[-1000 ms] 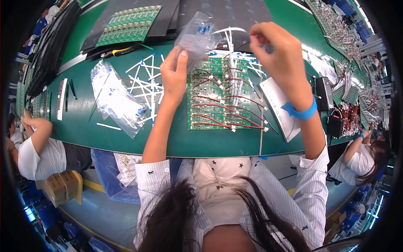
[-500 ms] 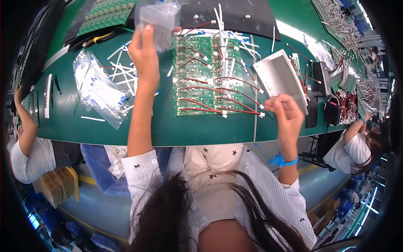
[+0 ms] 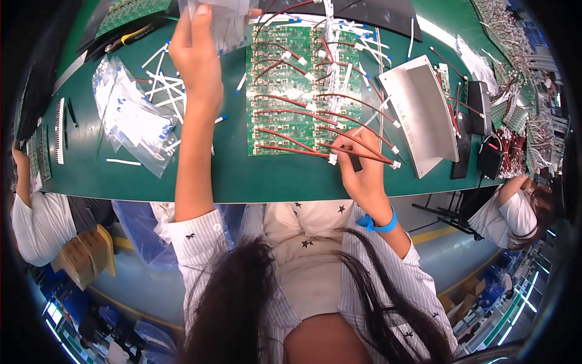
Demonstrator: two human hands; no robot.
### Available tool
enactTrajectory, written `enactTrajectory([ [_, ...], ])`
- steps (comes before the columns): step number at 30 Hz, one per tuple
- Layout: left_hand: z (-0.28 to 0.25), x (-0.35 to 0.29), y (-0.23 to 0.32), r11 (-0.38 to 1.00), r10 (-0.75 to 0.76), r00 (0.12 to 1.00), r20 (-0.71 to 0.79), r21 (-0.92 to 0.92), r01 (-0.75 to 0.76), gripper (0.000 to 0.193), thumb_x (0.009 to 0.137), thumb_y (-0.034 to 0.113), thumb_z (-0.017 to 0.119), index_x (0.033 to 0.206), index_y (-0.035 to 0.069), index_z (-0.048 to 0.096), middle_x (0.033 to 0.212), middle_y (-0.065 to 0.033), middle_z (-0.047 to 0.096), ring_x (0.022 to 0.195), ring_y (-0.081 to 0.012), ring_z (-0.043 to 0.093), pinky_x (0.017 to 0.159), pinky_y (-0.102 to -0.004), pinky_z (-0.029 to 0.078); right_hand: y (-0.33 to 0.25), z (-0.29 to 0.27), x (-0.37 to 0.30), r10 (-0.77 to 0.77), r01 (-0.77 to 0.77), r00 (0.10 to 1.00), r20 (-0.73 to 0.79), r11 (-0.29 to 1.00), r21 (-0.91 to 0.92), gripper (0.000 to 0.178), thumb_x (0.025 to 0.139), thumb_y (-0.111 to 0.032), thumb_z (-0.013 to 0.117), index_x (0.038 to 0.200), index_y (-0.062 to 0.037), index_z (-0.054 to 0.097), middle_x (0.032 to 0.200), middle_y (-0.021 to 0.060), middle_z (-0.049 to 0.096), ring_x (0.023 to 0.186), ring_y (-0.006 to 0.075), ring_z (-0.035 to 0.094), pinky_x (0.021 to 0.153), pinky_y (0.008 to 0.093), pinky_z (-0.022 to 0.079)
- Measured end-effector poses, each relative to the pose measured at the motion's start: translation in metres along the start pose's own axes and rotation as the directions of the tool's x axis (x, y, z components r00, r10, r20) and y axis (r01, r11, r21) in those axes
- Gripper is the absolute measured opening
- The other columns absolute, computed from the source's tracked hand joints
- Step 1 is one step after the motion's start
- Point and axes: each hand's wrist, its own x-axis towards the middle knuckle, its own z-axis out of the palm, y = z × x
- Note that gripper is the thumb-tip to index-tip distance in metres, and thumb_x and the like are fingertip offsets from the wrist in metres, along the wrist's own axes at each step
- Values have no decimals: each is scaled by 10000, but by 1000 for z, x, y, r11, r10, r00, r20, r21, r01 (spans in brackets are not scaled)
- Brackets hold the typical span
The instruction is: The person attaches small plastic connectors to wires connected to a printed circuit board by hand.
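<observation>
My left hand point(image 3: 197, 54) grips a clear plastic bag point(image 3: 227, 27) of thin white strips, held up beyond the far left corner of a green circuit board panel point(image 3: 279, 91). Red and black wires with white plugs lie across the panel. At its near right corner, my right hand point(image 3: 362, 173) is closed in a pinch among those wires. A thin pale strip point(image 3: 374, 115) runs up and to the right from its fingers, which partly hide what they hold. One white plug point(image 3: 396, 164) lies just right of this hand.
An open bag point(image 3: 133, 115) of white flat cables with blue ends lies left, with loose cables point(image 3: 163, 91) beside it. A bent metal plate point(image 3: 418, 115) stands right of the panel. Yellow-handled pliers point(image 3: 138, 35) lie far left. Other people sit at both sides.
My right hand has moved left, from beside the metal plate to the panel's near right corner. My left hand and its bag appear slightly farther up and left; the whole view has shifted.
</observation>
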Motion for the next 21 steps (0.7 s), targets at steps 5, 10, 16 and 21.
enactTrajectory([
  [5, 0, -1, 0, 1000, 6, 1000, 18, 8, -6, 338, 912, 237, 346, 1038, -45, 483, 922, -188, 617, 845, -225, 608, 809, -324, 444, -2, 1, 3, -64, 65, 998, 20, 997, -49, 99, 725, 69, 577, 805, 20, 543, 753, 77, 481, 653, 163, 463, 574, 257, 370],
  [10, 1, -1, 2, 1000, 8, 1000, 21, 1, -8, 337, 910, 235, 349, 1038, -47, 481, 922, -184, 617, 845, -229, 610, 808, -326, 451, -8, 1, 6, -95, 96, 995, 9, 991, -97, 134, 676, 83, 578, 773, -4, 546, 749, 82, 507, 675, 232, 460, 629, 316, 337],
  [16, 1, -1, 0, 1000, 8, 1000, 19, -5, -8, 340, 908, 235, 351, 1038, -52, 478, 923, -185, 615, 839, -236, 614, 794, -335, 466, -7, 3, 5, -125, 122, 992, -13, 983, -138, 173, 650, 76, 586, 788, -25, 556, 744, 84, 517, 677, 257, 459, 622, 337, 313],
  [21, 4, -2, 4, 1000, -3, 1000, 24, 7, 3, 338, 907, 230, 347, 1040, -53, 476, 926, -187, 614, 846, -238, 615, 802, -334, 462, -9, 4, 3, -169, 162, 985, -18, 965, -207, 203, 632, 82, 577, 799, -32, 561, 757, 87, 532, 682, 260, 468, 617, 345, 314],
])
